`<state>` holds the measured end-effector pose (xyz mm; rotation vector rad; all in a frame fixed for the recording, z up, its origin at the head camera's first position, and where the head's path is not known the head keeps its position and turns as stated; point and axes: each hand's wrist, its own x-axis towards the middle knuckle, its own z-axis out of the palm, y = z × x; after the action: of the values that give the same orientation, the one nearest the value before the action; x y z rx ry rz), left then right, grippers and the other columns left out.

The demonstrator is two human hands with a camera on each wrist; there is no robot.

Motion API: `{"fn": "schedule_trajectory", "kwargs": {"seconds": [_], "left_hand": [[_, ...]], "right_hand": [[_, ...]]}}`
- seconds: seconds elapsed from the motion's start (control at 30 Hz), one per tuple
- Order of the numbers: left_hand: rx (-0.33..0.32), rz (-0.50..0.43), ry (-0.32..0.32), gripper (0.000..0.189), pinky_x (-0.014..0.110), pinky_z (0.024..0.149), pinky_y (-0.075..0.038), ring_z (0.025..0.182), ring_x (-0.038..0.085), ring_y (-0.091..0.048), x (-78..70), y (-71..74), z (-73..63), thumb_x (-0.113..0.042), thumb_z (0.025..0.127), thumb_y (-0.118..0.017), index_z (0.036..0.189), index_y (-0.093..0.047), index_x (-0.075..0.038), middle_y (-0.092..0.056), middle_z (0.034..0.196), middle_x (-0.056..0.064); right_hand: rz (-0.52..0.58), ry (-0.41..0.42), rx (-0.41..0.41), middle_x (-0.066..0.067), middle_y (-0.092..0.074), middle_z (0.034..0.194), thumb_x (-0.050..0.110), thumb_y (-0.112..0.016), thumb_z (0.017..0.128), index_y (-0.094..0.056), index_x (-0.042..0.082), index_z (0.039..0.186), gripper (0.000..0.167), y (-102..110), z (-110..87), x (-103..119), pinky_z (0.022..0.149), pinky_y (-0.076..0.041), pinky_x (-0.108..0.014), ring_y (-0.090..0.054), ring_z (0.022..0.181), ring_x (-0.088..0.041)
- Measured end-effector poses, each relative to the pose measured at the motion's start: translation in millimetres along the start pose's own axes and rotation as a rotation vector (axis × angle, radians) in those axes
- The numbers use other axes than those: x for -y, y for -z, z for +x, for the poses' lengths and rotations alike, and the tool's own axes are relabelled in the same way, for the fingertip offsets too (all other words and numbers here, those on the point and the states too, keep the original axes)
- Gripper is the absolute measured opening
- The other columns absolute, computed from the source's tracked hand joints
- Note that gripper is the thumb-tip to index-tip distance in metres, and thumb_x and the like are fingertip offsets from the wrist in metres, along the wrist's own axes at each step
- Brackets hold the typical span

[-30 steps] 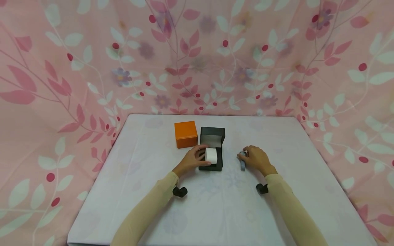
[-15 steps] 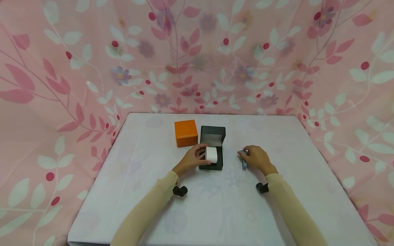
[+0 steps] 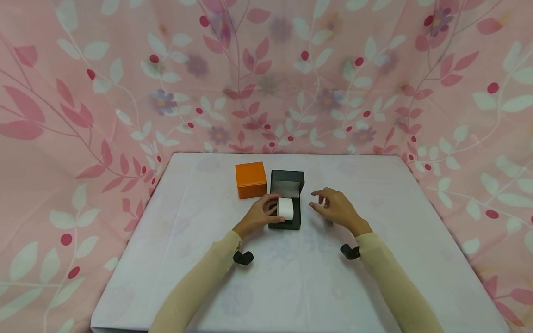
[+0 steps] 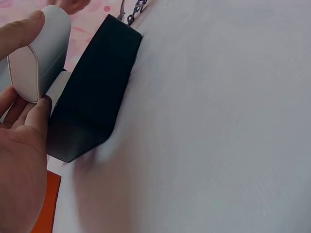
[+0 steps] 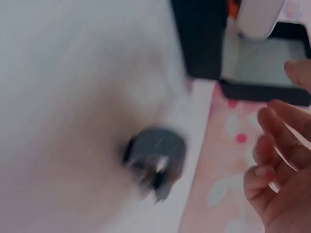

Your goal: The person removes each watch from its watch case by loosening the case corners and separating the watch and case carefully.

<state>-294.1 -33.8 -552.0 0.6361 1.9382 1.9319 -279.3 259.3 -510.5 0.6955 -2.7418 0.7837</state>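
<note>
The left hand [image 3: 258,215] is clamping its fingers on one smooth, rounded white cushion [image 3: 285,209] over one open, rectangular black box [image 3: 287,176]; one squarish orange box [image 3: 251,175] is standing just beside. The right hand [image 3: 336,208], fingers apart, is hovering near one blurred, curved grey band [image 5: 159,143] on the pale tabletop [image 3: 291,282].

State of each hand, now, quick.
Left hand: holding the white cushion between thumb and fingers.
Right hand: open, holding nothing.
</note>
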Motion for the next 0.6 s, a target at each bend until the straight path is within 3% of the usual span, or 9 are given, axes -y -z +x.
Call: {"fn": "schedule_trajectory", "kwargs": {"seconds": [0.07, 0.17, 0.23, 0.37, 0.47, 0.6], "left_hand": [[-0.009, 0.013, -0.001, 0.076, 0.034, 0.106, -0.039, 0.134, 0.023, -0.042, -0.9, -0.2, -0.4, -0.005, 0.075, -0.084, 0.14, -0.045, -0.01, -0.041, 0.144, 0.007], [-0.009, 0.028, -0.001, 0.075, 0.032, 0.104, -0.041, 0.134, 0.021, -0.043, -0.1, 0.4, 0.4, -0.01, 0.075, -0.085, 0.139, -0.046, -0.013, -0.042, 0.145, 0.005], [-0.005, 0.033, -0.011, 0.075, 0.031, 0.104, -0.041, 0.135, 0.021, -0.042, -0.1, 0.1, 0.7, -0.011, 0.076, -0.085, 0.14, -0.046, -0.013, -0.042, 0.145, 0.006], [0.008, 0.066, -0.038, 0.074, 0.032, 0.104, -0.041, 0.135, 0.021, -0.043, -0.8, 0.2, 1.1, -0.013, 0.077, -0.084, 0.14, -0.046, -0.013, -0.043, 0.146, 0.006], [0.015, 0.173, -0.072, 0.073, 0.033, 0.105, -0.04, 0.133, 0.019, -0.045, -0.7, 3.8, 0.2, -0.019, 0.076, -0.085, 0.14, -0.048, -0.015, -0.047, 0.143, 0.003], [0.017, 0.427, -0.144, 0.067, 0.039, 0.108, -0.038, 0.128, 0.017, -0.049, -2.3, 11.7, -0.8, -0.027, 0.078, -0.084, 0.137, -0.054, -0.018, -0.053, 0.139, -0.001]], "right_hand": [[0.056, 0.039, 0.054, -0.003, -0.065, 0.101, 0.039, -0.075, 0.085, -0.064, 0.011, 0.127, 0.051, 0, 5.7, 15, 0.057, -0.045, -0.029, -0.052, 0.064, -0.014], [0.134, 0.033, 0.147, -0.007, -0.063, 0.114, 0.048, -0.077, 0.08, -0.056, 0.013, 0.136, 0.07, -5, 13.2, 31, 0.056, -0.047, -0.029, -0.053, 0.064, -0.013], [0.174, 0.022, 0.186, -0.011, -0.063, 0.109, 0.052, -0.078, 0.077, -0.053, 0.012, 0.139, 0.078, -11, 16.5, 36, 0.056, -0.047, -0.028, -0.053, 0.064, -0.015], [0.234, 0.025, 0.199, -0.013, -0.062, 0.089, 0.053, -0.079, 0.075, -0.054, 0.013, 0.138, 0.078, -24, 18.8, 36, 0.053, -0.047, -0.028, -0.055, 0.065, -0.02], [0.247, 0.02, 0.187, -0.009, -0.064, 0.091, 0.052, -0.081, 0.074, -0.057, 0.014, 0.135, 0.076, -31, 18.9, 36, 0.053, -0.048, -0.027, -0.056, 0.066, -0.02], [0.238, -0.003, 0.189, -0.007, -0.064, 0.093, 0.049, -0.084, 0.072, -0.059, 0.011, 0.134, 0.076, -36, 19.7, 35, 0.053, -0.049, -0.028, -0.056, 0.065, -0.021]]}}
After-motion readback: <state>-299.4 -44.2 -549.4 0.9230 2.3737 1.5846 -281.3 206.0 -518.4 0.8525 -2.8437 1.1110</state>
